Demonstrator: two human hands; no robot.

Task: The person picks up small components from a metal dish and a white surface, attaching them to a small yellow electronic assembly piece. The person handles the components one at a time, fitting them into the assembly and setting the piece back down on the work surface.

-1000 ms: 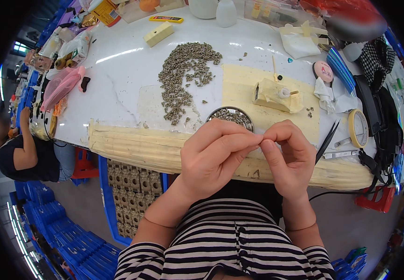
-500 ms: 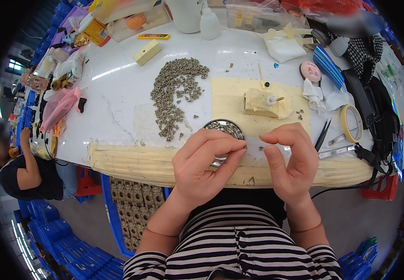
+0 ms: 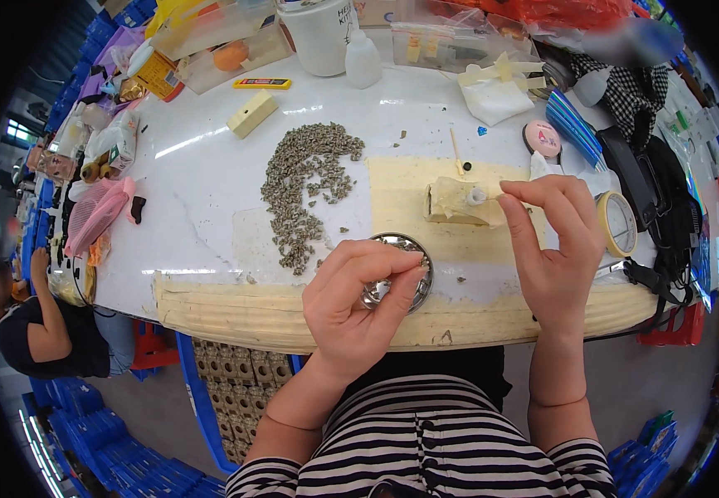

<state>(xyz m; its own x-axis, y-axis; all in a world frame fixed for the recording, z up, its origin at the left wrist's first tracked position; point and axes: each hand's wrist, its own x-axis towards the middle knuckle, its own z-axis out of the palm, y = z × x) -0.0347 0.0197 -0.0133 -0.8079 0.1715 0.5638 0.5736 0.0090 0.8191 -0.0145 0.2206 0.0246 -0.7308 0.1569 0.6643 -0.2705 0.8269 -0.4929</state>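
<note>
In the head view, your left hand is beside and partly over a round metal dish of small pieces; its thumb and index fingertips are pinched together on a tiny metal piece, mostly hidden. Your right hand is raised further right, thumb and index finger closed on the end of a thin stick at the white cup on the tape-covered block. Beyond the dish, to your left, a curved pile of small metal parts lies on the white desk. A pale block sits behind that pile.
</note>
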